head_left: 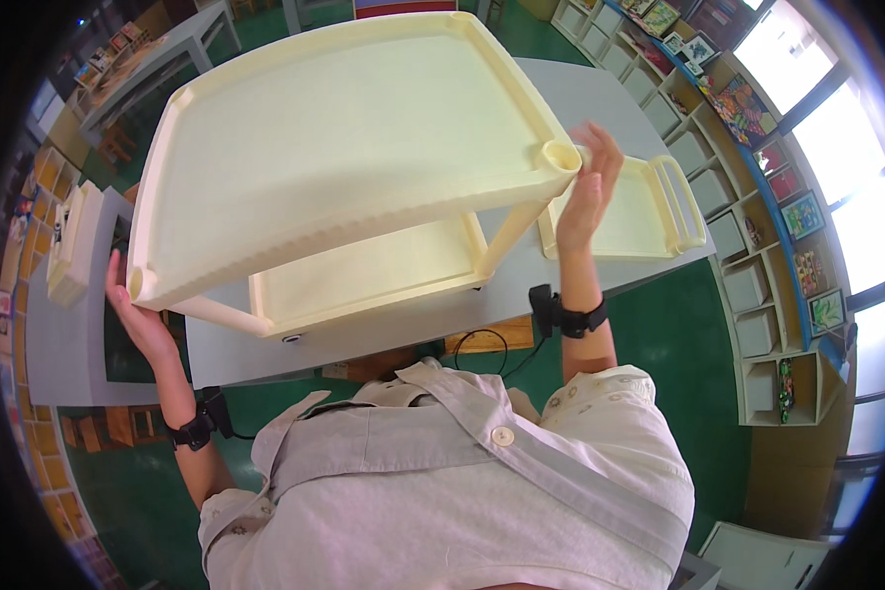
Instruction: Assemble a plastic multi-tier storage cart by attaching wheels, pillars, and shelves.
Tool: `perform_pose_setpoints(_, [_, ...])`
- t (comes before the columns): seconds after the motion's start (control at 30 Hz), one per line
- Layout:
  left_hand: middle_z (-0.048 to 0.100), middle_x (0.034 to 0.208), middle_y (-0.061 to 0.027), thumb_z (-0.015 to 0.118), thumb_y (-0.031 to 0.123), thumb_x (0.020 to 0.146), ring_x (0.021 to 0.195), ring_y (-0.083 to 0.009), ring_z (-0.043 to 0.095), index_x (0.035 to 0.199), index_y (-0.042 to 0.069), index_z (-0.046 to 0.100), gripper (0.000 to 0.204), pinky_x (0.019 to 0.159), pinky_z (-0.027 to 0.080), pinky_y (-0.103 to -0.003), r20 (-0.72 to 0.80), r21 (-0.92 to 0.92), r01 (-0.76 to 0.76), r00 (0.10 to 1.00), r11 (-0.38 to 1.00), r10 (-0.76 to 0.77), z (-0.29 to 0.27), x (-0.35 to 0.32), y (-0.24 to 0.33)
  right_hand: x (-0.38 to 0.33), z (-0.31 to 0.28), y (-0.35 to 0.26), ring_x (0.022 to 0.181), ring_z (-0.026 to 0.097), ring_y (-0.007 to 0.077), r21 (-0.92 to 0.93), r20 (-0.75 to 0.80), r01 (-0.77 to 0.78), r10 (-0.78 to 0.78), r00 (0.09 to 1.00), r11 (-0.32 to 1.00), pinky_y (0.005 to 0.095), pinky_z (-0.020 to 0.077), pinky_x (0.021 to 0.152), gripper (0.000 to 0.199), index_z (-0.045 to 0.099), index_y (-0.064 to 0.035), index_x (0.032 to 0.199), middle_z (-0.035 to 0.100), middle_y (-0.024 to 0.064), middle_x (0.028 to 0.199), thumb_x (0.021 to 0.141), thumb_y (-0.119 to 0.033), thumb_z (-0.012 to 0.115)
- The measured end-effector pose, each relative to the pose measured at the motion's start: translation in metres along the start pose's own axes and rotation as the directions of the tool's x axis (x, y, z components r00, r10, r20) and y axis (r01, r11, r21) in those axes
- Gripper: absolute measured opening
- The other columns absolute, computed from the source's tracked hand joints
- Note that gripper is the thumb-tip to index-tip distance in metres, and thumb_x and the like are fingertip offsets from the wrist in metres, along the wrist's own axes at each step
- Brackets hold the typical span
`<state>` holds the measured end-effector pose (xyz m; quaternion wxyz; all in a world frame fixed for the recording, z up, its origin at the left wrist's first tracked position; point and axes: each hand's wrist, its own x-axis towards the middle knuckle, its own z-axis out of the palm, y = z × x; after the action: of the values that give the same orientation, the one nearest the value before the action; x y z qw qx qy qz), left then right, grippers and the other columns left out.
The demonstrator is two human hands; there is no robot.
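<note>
A cream plastic cart frame stands on the grey table (pixel 580 98). Its large upper tray (pixel 344 128) is joined by round posts to a lower tray (pixel 383 265). At the upper tray's near left corner, my left hand (pixel 147 324) rests with fingers stretched out along the outer side. My right hand (pixel 588 192) is upright beside the near right corner, palm toward the round socket, fingers extended and slightly blurred. Neither hand wraps round the cart. Right of the cart, a separate cream tray (pixel 624 211) with a looped handle lies flat on the table.
Wooden stools (pixel 118 425) stand at the left below a side table. A cream box-shaped thing (pixel 74 241) sits on that side table. Shelves with white bins (pixel 728 241) line the right wall. A black cable (pixel 482 344) hangs near the table's front edge.
</note>
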<state>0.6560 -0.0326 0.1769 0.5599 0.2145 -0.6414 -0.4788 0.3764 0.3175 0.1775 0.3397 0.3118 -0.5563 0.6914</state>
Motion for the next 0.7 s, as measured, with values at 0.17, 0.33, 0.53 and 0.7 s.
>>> perform_pose_setpoints(0.17, [0.045, 0.119, -0.0183, 0.022, 0.017, 0.088, 0.111, -0.0280, 0.042, 0.109, -0.007, 0.049, 0.042, 0.094, 0.033, -0.038, 0.203, 0.166, -0.445, 0.889, 0.880, 0.411, -0.005, 0.010, 0.007, 0.050, -0.004, -0.016, 0.110, 0.045, 0.0287, -0.041, 0.475, 0.344, -0.285, 0.833, 0.938, 0.0436, 0.0234, 0.097, 0.029, 0.061, -0.0017, 0.088, 0.059, 0.0147, 0.098, 0.080, -0.025, 0.045])
perform_pose_setpoints(0.33, [0.057, 0.099, -0.0179, 0.026, 0.012, 0.084, 0.102, -0.0315, 0.049, 0.093, -0.010, 0.057, 0.040, 0.091, 0.035, -0.039, 0.420, 0.329, -0.649, 0.751, 0.686, 0.509, 0.004, 0.015, -0.003, 0.055, -0.001, 0.010, 0.085, 0.058, 0.0243, -0.054, 0.701, 0.260, -0.149, 0.698, 0.964, 0.0447, 0.0315, 0.092, 0.030, 0.065, -0.0027, 0.071, 0.064, 0.0096, 0.076, 0.082, -0.015, 0.039])
perform_pose_setpoints(0.53, [0.057, 0.097, -0.0181, 0.027, 0.013, 0.083, 0.098, -0.0332, 0.050, 0.090, -0.011, 0.057, 0.039, 0.088, 0.037, -0.041, 0.312, 0.276, -0.625, 0.777, 0.730, 0.547, -0.004, 0.020, -0.028, 0.052, 0.004, 0.016, 0.063, 0.057, 0.0214, 0.035, 0.656, 0.224, -0.191, 0.730, 0.974, 0.0418, 0.0380, 0.084, 0.031, 0.063, -0.0018, 0.065, 0.063, 0.0080, 0.068, 0.081, -0.012, 0.039])
perform_pose_setpoints(0.7, [0.057, 0.095, -0.0188, 0.028, 0.014, 0.082, 0.096, -0.0333, 0.051, 0.086, -0.011, 0.058, 0.039, 0.087, 0.038, -0.042, 0.220, 0.277, -0.601, 0.799, 0.749, 0.560, 0.000, 0.018, -0.033, 0.053, 0.006, 0.016, 0.062, 0.057, 0.0210, 0.019, 0.658, 0.227, -0.183, 0.730, 0.974, 0.0414, 0.0392, 0.083, 0.029, 0.063, -0.0013, 0.062, 0.063, 0.0070, 0.065, 0.079, -0.008, 0.039])
